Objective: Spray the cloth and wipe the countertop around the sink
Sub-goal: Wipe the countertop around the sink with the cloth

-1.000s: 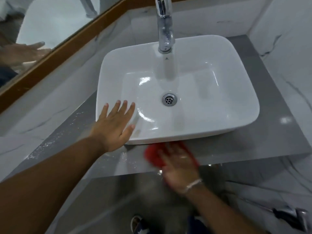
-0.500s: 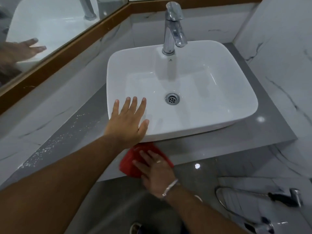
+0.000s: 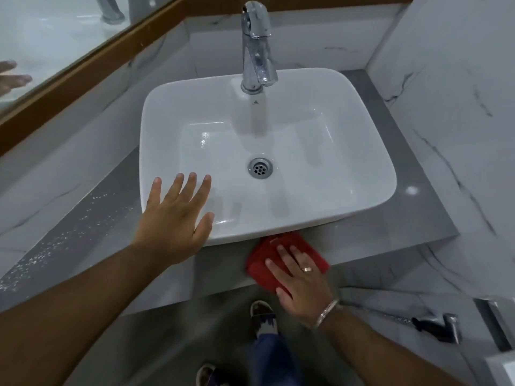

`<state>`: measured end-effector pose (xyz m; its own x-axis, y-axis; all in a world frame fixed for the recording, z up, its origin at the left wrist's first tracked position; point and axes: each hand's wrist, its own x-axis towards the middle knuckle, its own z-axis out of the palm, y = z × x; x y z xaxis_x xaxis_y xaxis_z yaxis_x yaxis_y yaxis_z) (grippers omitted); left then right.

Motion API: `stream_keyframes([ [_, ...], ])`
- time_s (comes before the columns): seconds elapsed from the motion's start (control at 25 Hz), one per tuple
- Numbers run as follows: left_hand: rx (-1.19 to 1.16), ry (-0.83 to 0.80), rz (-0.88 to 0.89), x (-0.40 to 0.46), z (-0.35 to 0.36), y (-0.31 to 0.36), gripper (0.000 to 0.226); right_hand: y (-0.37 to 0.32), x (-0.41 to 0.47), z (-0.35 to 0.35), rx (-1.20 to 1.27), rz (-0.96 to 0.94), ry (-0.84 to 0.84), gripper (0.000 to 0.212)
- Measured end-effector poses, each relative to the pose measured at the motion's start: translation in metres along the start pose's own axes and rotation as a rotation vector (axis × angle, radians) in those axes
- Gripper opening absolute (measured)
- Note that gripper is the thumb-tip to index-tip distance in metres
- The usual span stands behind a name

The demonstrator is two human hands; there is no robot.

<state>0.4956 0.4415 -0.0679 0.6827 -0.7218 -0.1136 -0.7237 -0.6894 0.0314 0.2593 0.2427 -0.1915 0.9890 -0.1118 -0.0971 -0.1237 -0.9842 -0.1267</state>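
A white rectangular sink (image 3: 362, 151) sits on a grey countertop (image 3: 390, 235). On the counter's front strip, just below the sink's front rim, lies a red cloth (image 3: 267, 254). My right hand (image 3: 301, 280) presses flat on the cloth with fingers spread, a ring on one finger. The cloth's right corner sticks out past the hand. My left hand (image 3: 175, 221) rests open on the sink's front-left corner, fingers apart, holding nothing. No spray bottle is in sight.
A chrome tap (image 3: 256, 51) stands at the sink's back. Water droplets (image 3: 61, 243) speckle the counter's left part. A mirror (image 3: 55, 32) with a brown frame runs along the left wall. A hand shower (image 3: 437, 327) lies on the floor at lower right. My feet (image 3: 262, 313) are below the counter's edge.
My right hand slid the red cloth left along the front strip, then back right to below the sink's middle. The left hand stayed on the sink's front-left corner.
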Motion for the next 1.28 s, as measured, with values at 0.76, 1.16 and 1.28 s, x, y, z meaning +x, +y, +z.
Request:
stream_keyframes([
  [0.76,0.398,0.270,-0.885,-0.291,-0.062,-0.220,0.115,-0.125,0.069,0.004,0.109,-0.403,-0.149,0.062],
  [1.16,0.374,0.411,-0.855,-0.295,-0.092,-0.296,0.130,-0.269,0.154,0.000,0.037,-0.662,-0.285,0.064],
  [1.28,0.414,0.404,-0.850,-0.299,-0.087,-0.306,0.132,-0.250,0.206,-0.006,0.074,-0.205,-0.163,0.062],
])
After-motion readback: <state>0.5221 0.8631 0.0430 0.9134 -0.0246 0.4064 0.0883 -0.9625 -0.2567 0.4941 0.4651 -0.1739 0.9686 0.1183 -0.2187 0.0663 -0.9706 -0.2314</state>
